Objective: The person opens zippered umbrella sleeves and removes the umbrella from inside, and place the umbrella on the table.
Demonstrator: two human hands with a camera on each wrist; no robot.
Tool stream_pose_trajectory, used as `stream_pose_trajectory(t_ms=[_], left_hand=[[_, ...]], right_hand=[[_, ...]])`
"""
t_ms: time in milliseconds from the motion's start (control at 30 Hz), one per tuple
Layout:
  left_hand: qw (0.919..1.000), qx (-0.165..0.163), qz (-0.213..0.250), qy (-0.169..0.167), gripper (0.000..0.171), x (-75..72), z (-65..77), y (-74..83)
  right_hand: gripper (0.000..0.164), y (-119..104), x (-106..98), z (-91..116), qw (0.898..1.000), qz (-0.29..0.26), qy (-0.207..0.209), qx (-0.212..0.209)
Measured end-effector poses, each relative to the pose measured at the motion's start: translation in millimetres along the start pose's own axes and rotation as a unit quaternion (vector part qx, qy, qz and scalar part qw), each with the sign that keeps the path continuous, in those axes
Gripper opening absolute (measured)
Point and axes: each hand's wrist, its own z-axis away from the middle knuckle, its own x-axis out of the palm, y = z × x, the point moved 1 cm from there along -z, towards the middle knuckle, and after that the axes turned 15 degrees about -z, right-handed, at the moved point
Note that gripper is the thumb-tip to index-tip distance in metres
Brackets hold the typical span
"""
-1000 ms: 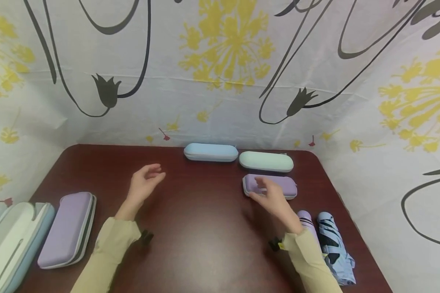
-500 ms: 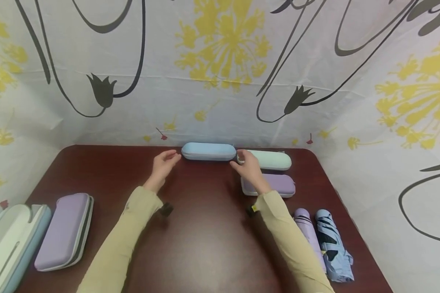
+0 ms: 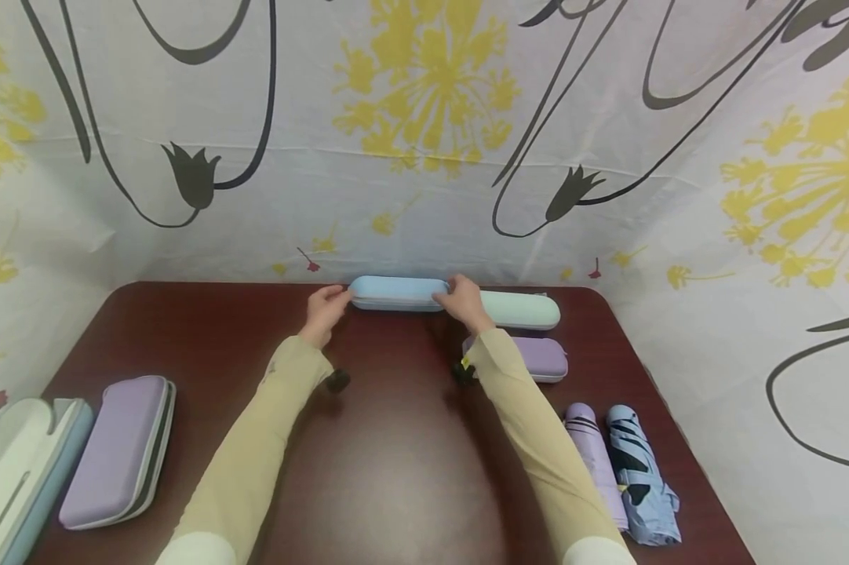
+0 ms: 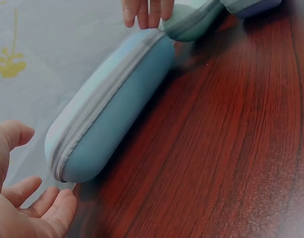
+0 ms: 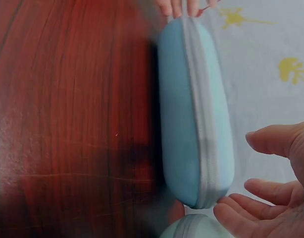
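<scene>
A light blue zippered hard case [image 3: 399, 292] lies lengthwise at the back of the table, against the patterned cloth. At its left end is my left hand [image 3: 324, 314], fingertips touching or very near the tip and thumb held apart, as the left wrist view shows. My right hand [image 3: 467, 304] is at the other end. In the right wrist view its fingers [image 5: 236, 213] reach the case's rounded tip, while the thumb stands away from the surface. A mint green case [image 3: 522, 310] sits just right of it, partly covered by my right hand.
A small purple case [image 3: 546, 359] is beneath my right forearm's far side. A folded purple umbrella [image 3: 595, 463] and a blue one [image 3: 642, 479] lie at the right. At the left are a larger purple case [image 3: 117, 451] and a white-and-blue case [image 3: 25, 479].
Both hands have moved forward and inward to the two ends of the blue case. My right hand came from over the small purple case, past the mint one. The cases appear unmoved.
</scene>
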Motion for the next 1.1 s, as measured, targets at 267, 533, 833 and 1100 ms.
stream_pose_trajectory(t_ms=[267,533,833,1100], left_hand=[[0.9981,-0.004,-0.059,-0.016,0.059,4.3,-2.9,4.1],[0.9962,-0.004,-0.086,-0.008,0.062,14.1,-1.6,2.6],[0.9965,-0.016,-0.080,0.020,0.056,9.8,-2.4,4.4],[0.9965,-0.005,-0.081,-0.023,0.063,0.9,1.4,0.8]], right_hand=[[0.020,-2.4,9.0,-9.8,0.999,0.041,0.030,0.007],[0.038,-30.7,11.3,8.2,0.997,0.069,0.021,0.018],[0.020,61.7,30.1,-68.2,0.996,0.081,0.041,0.002],[0.029,-12.2,22.1,-1.8,0.997,0.062,0.006,0.049]])
